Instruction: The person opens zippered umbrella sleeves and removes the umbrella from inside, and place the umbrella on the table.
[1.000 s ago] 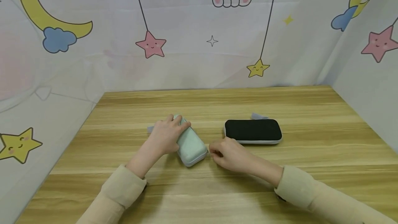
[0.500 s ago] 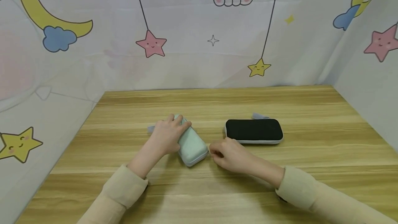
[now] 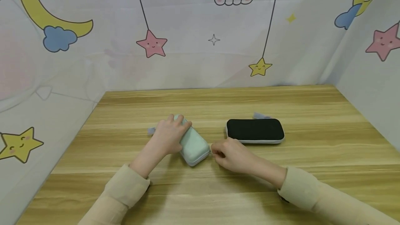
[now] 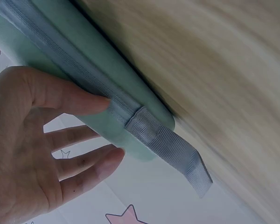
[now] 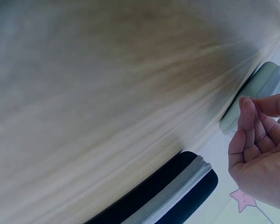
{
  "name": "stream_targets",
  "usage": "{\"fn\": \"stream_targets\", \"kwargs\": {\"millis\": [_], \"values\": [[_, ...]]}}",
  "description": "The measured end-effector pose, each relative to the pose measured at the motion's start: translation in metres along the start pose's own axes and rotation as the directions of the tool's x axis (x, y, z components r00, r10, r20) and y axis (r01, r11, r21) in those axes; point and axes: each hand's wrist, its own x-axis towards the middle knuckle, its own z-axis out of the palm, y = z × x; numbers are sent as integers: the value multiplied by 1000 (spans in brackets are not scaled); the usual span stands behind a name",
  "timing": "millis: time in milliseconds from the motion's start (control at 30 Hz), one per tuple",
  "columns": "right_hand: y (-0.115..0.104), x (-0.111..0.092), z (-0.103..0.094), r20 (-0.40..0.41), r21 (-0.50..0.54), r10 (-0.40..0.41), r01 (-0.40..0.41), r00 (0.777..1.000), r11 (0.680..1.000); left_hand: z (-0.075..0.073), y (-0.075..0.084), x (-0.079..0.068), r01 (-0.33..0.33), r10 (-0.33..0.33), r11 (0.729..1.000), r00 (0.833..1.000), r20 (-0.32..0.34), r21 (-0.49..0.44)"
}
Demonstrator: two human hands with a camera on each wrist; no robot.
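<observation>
A mint-green zippered pencil case [image 3: 194, 147] lies slantwise on the table, its grey zipper band along the side. My left hand [image 3: 167, 135] grips it across the far half; in the left wrist view the thumb [image 4: 91, 101] presses the zipper band beside a grey fabric tab [image 4: 163, 142]. At the case's near right corner, my right hand [image 3: 232, 155] pinches with thumb and curled fingers at the small zipper pull [image 3: 210, 152]. The pull is mostly hidden by the fingertips. In the right wrist view the thumb and index fingertip [image 5: 245, 100] meet in front of the green case.
A black pencil case [image 3: 254, 130] with a light grey zipper edge lies just beyond my right hand, its grey tab [image 3: 261, 115] pointing to the back. The wood-grain table [image 3: 200, 197] ends at a printed cloth backdrop [image 3: 187, 68] behind and at both sides.
The near end of the green pencil case has shifted very slightly right and away from me. Both hands keep their holds, and the black case stays put.
</observation>
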Motion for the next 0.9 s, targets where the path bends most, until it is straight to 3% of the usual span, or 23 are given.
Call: {"fn": "stream_targets", "kwargs": {"millis": [433,700,900], "values": [[1,-1,-1,-16,5,-1,1,1000,1000,-3,4,-3,1,3,997,999,-46,74],[1,-2,-2,-17,-3,2,-2,1000,1000,-5,6,-2,3,-4,997,1000,7,82],[2,-2,-2,-35,-15,-16,15,999,1000,-5,6,-2,2,-2,995,1000,0,101]]}}
